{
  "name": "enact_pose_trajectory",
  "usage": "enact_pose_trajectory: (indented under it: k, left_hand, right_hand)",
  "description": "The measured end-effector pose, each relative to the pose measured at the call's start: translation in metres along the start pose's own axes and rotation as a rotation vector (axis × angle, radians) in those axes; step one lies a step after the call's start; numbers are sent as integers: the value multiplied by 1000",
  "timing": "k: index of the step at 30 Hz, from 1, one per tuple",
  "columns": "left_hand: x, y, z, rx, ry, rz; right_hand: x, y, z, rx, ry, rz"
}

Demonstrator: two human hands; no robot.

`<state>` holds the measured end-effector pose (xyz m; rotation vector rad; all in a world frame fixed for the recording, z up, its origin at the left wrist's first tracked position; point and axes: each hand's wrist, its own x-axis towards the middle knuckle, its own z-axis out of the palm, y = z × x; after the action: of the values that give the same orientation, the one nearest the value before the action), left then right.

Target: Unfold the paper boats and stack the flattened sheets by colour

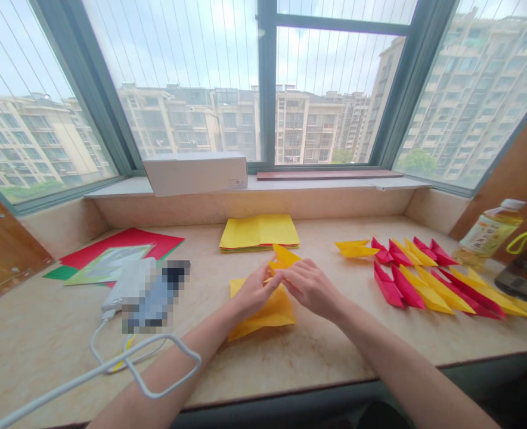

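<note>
Both hands meet at the middle of the counter over a folded piece of yellow paper (285,255). My left hand (255,291) grips its near side, thumb and fingers closed together. From the other side my right hand (310,286) pinches the same piece, and its fingers cover part of the folds. A pointed yellow tip sticks up above the fingers. Below the hands lies a creased yellow sheet (263,319) on the counter, partly hidden by my left hand and wrist; whether it joins the held piece I cannot tell.
Behind the hands sits a yellow paper stack (259,231). Several red and yellow folded paper pieces (424,289) line the right, near a bottle (491,232). On the left are red paper (156,241), a white power bank (132,283), a blurred-out object (156,301) and a looping white cable (187,351).
</note>
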<state>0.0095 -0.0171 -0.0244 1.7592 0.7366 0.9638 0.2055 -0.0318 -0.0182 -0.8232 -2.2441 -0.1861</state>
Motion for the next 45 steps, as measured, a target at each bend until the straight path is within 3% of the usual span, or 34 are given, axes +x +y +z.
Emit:
enact_pose_trajectory:
  k: [4, 12, 18, 22, 28, 35, 39, 45]
  left_hand:
    - [0, 11, 0, -229, 16, -58]
    - [0, 10, 0, -361, 62, -123]
    - [1, 6, -7, -167, 157, -112]
    - [0, 7, -9, -73, 133, -62]
    - [2, 2, -9, 14, 71, -39]
    - [6, 1, -13, -176, 140, -123]
    - [7, 3, -14, -226, 126, -127]
    - [3, 8, -16, -302, 21, -204]
  right_hand:
    - [1, -7, 4, 127, -32, -22]
    - [-1, -2, -4, 356, 16, 67]
    - [-1, 3, -3, 233, 151, 145]
    - [-4, 11, 0, 150, 118, 237]
    - [-4, 17, 4, 266, 83, 289]
    - [0, 18, -5, 348, 214, 524]
    - [-2, 22, -1, 455, 219, 684]
    - [1, 27, 1, 792, 248, 829]
